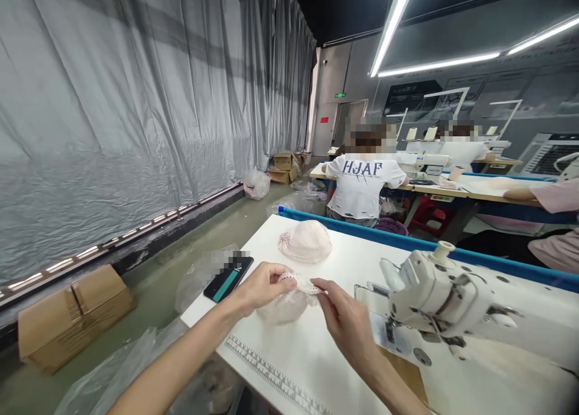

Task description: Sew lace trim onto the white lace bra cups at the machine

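Just pinching some pale lacy fabric (284, 309) with left hand (263, 288) and right hand (346, 312), over the white table (307, 351), kinda left of the sewing machine (434, 303) and nearer than that pale bundle (310, 240).

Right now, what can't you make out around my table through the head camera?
All in the head view:
Lace: pinched parts, hidden by the left hand and right hand.
Phone: part of its surface, covered by blocky blur.
Ruler: numbers, too small to read.
Sewing machine: its right end, cut off by the right edge.
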Available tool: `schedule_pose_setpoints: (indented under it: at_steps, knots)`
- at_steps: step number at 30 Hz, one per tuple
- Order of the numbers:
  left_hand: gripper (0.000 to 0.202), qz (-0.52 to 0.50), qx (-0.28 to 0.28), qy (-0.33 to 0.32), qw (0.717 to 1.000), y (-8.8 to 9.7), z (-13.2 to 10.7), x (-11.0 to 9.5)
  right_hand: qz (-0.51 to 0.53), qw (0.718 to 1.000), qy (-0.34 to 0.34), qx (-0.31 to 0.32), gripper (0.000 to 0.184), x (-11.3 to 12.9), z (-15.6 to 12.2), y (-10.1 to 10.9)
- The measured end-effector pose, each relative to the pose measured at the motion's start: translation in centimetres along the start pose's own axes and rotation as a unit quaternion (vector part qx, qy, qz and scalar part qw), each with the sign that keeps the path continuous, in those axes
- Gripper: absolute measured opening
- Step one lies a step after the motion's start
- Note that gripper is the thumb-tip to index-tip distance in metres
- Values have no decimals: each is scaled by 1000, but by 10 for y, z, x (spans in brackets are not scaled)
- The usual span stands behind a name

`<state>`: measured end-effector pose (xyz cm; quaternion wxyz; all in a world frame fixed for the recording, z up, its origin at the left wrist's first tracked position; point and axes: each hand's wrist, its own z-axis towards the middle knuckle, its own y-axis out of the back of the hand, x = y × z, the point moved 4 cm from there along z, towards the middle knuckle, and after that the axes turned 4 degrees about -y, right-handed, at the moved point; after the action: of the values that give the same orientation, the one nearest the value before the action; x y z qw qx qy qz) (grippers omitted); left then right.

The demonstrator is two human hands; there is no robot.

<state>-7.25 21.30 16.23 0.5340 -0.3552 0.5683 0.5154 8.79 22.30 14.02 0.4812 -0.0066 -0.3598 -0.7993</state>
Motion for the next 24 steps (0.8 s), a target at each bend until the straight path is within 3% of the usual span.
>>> schedule_pose_setpoints:
  at_steps: [3,6,9,11,12,13,15,17,19,21,24]
  knots:
    - [43,-158,32,57,985,-34,-14,12,28,999,-21,11,22,-9,-32,45]
    - [40,-213,20,98,972,-59,-29,31,35,997,-54,39,27,-23,-73,104]
    - [35,-111,-57,77,989,-56,-41,31,-31,993,-111,-10,23,-29,-104,180]
    - [28,41,-117,-11,992,-48,-42,14,-74,987,-138,-45,22,-27,-112,219]
    - [25,126,-118,-63,983,-51,-39,4,-87,986,-136,-50,23,-26,-112,229]
    - [23,204,-107,-106,967,-59,-37,-3,-90,987,-126,-40,23,-26,-110,232]
    - [21,325,-31,-156,932,-90,-31,-5,-77,992,-92,36,24,-30,-106,217]
    - [22,415,79,-192,886,-131,-28,9,-52,982,-65,169,30,-43,-109,184]
    - [9,477,179,-200,837,-163,-28,34,-55,967,-52,245,39,-60,-125,160]
    - [5,496,185,-218,820,-174,-29,53,-81,967,-97,222,40,-81,-152,158]
    - [8,477,167,-241,829,-166,-28,65,-187,960,-179,109,30,-108,-206,191]
